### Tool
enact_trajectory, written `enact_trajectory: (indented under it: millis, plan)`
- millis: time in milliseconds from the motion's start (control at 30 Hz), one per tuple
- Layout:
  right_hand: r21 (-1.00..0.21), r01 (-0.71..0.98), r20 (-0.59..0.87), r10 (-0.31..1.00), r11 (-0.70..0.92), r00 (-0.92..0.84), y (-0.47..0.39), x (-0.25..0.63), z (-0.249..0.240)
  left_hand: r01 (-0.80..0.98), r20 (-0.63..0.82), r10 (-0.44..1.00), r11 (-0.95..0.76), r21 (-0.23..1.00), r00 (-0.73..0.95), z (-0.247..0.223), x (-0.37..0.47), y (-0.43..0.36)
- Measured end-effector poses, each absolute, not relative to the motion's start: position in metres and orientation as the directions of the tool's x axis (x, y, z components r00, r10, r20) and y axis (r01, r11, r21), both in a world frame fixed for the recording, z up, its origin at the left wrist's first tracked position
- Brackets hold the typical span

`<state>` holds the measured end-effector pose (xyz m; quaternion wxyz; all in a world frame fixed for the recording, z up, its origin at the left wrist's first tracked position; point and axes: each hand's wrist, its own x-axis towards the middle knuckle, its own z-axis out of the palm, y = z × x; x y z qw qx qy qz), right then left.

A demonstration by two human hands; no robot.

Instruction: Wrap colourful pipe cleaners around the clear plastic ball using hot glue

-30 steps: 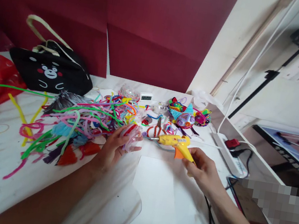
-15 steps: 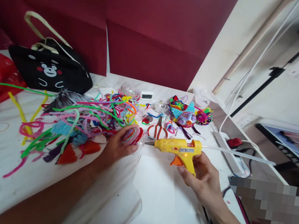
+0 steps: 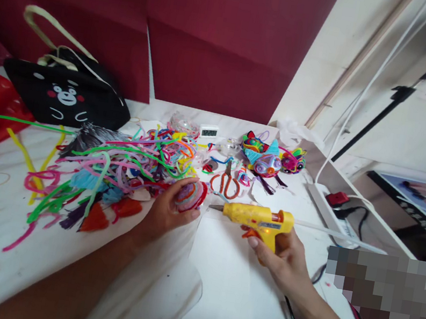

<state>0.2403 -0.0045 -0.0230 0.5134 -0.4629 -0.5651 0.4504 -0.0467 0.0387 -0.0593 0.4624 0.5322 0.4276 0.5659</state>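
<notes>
My left hand is closed around a round craft piece wrapped in pink, red and pale pipe cleaners, with something clear at its right side. My right hand grips a yellow hot glue gun, its thumb by the orange trigger. The gun's metal nozzle points left, a short way from the craft piece. A translucent glue stick sticks out behind the gun. Beyond the nozzle lie orange-handled pliers. A heap of coloured pipe cleaners spreads left of my left hand.
Behind stand a black bag, a small digital clock and several finished colourful craft figures. A red plastic bag is at far left. A power strip with cables runs along the right.
The glue gun has shifted slightly right and down, drawing its nozzle away from the craft piece. Its orange trigger looks more pressed in. My left hand stays nearly in place.
</notes>
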Motion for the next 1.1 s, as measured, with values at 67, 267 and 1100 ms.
enact_trajectory:
  millis: [67, 267, 1100]
  plan:
    - [-0.991, 0.02, 0.13, 0.99, 0.132, -0.056, -0.006, 0.239, -0.025, -0.05, 0.21, 0.978, -0.209, 0.977, 0.01, -0.059, -0.047, 0.038]
    - [-0.991, 0.032, 0.127, 0.987, 0.13, -0.097, -0.009, 0.239, -0.031, 0.002, 0.202, 0.979, -0.202, 0.979, 0.023, -0.053, -0.045, 0.036]
    - [-0.947, 0.163, 0.245, 0.949, 0.278, -0.199, -0.008, 0.244, -0.027, -0.007, 0.197, 0.979, -0.197, 0.98, 0.055, -0.054, -0.043, 0.035]
